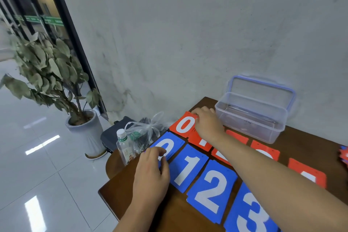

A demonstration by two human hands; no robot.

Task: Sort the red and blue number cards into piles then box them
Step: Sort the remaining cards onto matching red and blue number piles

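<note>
2 bare forearms; left hand (150, 173), right hand (207, 124) apparently bare

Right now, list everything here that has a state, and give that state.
box: open, upright
lid: off, standing behind the box
red 0 card: face up, right hand grips its far edge
blue 0 card: face up, left hand grips it
blue 1 card: face up, flat
blue 2 card: face up, flat
blue 3 card: face up, flat
bottle: upright, capped
bag: tied shut
</note>
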